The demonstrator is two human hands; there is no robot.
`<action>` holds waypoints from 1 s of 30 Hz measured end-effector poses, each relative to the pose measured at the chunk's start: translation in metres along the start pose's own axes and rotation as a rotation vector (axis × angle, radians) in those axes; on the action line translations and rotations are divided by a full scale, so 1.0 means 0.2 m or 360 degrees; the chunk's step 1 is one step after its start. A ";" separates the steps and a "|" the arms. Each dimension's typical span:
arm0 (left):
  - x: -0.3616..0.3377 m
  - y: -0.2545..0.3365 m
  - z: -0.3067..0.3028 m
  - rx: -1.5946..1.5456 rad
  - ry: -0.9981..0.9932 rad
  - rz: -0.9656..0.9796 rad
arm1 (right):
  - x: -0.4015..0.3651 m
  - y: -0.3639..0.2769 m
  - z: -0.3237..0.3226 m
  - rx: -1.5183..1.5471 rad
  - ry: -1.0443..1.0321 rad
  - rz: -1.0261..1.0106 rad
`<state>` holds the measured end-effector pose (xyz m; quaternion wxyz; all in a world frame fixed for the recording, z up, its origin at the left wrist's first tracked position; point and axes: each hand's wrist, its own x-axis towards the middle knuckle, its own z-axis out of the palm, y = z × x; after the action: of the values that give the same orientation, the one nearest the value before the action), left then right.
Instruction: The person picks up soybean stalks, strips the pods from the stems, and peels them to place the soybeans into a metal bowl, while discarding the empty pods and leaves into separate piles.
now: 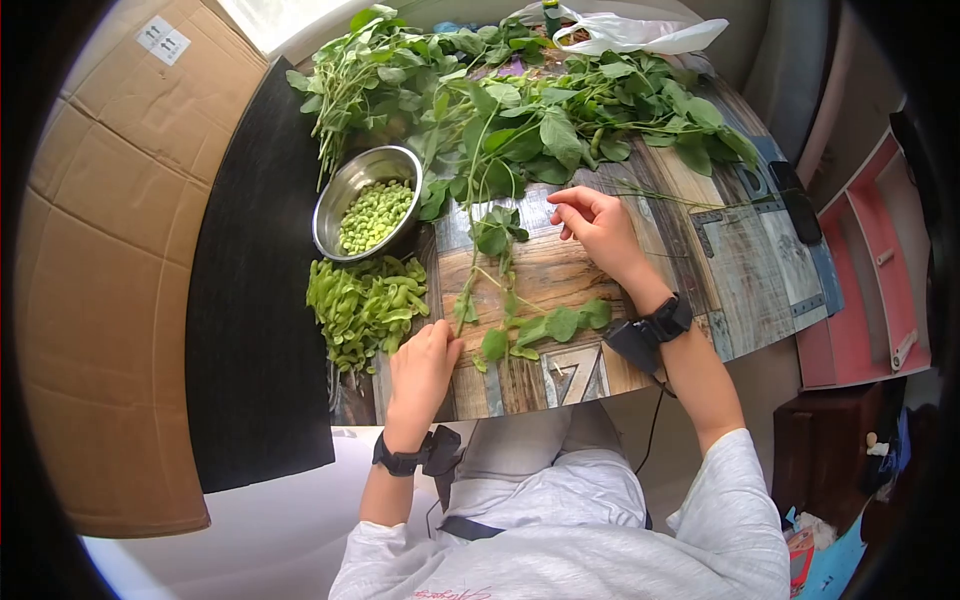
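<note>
My left hand is closed near the table's front edge, its fingers pinched at the lower end of a green bean plant stem. This leafy stem runs up the table towards the larger heap of plants. Further right, my right hand hovers over the table with fingers loosely bent and a gap between them; nothing shows in it. Between the hands lies a side sprig of leaves. A metal bowl of shelled green beans stands left of the stem. Below it sits a pile of green pods.
Leafy bean plants cover the back of the wood-patterned table. A white plastic bag lies behind them. A black phone-like object is at the right edge. To the left stand a black board and a cardboard box.
</note>
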<state>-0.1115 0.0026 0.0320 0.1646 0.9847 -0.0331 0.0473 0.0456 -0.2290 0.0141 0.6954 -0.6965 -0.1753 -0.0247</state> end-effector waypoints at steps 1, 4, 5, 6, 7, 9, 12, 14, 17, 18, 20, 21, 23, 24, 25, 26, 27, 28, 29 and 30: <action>0.00 0.00 0.00 0.0162 0.0083 0.0026 | 0.00 0.00 0.00 -0.0009 0.0002 0.0005; 0.01 0.00 -0.03 0.0277 0.0300 0.0084 | 0.00 -0.01 -0.01 -0.0031 0.0019 0.0005; 0.01 -0.01 -0.05 0.0287 0.0320 -0.0045 | 0.00 -0.01 -0.01 -0.0077 0.0026 -0.0008; 0.01 -0.03 -0.07 0.0296 0.0338 -0.0175 | -0.01 -0.01 -0.01 -0.0122 0.0031 -0.0019; 0.02 -0.06 -0.10 0.0145 0.0388 -0.0117 | -0.01 -0.02 -0.01 -0.0153 0.0042 -0.0023; 0.02 -0.08 -0.16 0.0022 0.0427 -0.0160 | -0.01 -0.04 -0.01 -0.0179 0.0046 -0.0032; 0.05 -0.14 -0.21 0.0010 0.0545 -0.0214 | -0.01 -0.04 -0.01 -0.0219 0.0044 -0.0027; 0.06 -0.16 -0.24 0.0010 0.0615 -0.0269 | -0.01 -0.04 -0.01 -0.0237 0.0049 -0.0017; 0.08 -0.22 -0.27 -0.0274 0.0914 -0.0309 | 0.00 -0.02 -0.02 -0.0236 0.0084 -0.0084; 0.07 -0.25 -0.29 -0.0274 0.0916 -0.0310 | 0.00 -0.02 -0.02 -0.0241 0.0098 -0.0083; 0.08 -0.28 -0.35 -0.0357 0.1071 -0.0329 | 0.00 -0.02 -0.02 -0.0237 0.0113 -0.0088; 0.08 -0.27 -0.38 -0.0380 0.1091 -0.0350 | 0.00 -0.02 -0.03 -0.0254 0.0125 -0.0088; 0.09 -0.31 -0.42 -0.0470 0.1094 -0.0360 | 0.00 -0.02 -0.03 -0.0263 0.0142 -0.0089; 0.09 -0.34 -0.44 -0.0570 0.1094 -0.0374 | 0.01 -0.02 -0.03 -0.0275 0.0139 -0.0092; 0.10 -0.38 -0.44 -0.0675 0.1090 -0.0381 | 0.01 -0.02 -0.03 -0.0289 0.0136 -0.0095; 0.10 -0.39 -0.45 -0.0670 0.1092 -0.0376 | 0.01 -0.03 -0.03 -0.0284 0.0140 -0.0099; 0.11 -0.41 -0.46 -0.0723 0.1059 -0.0390 | 0.00 -0.03 -0.03 -0.0297 0.0140 -0.0094; 0.11 -0.42 -0.47 -0.0777 0.1026 -0.0402 | 0.00 -0.04 -0.04 -0.0312 0.0141 -0.0089; 0.12 -0.42 -0.47 -0.0776 0.1026 -0.0393 | 0.00 -0.04 -0.04 -0.0311 0.0148 -0.0093; 0.12 -0.43 -0.47 -0.0830 0.1002 -0.0378 | 0.00 -0.03 -0.04 -0.0325 0.0146 -0.0088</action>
<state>-0.0888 0.1139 0.0944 0.4146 0.8444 0.1216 0.3166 0.0462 -0.2367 0.0211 0.6271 -0.7567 -0.1590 -0.0935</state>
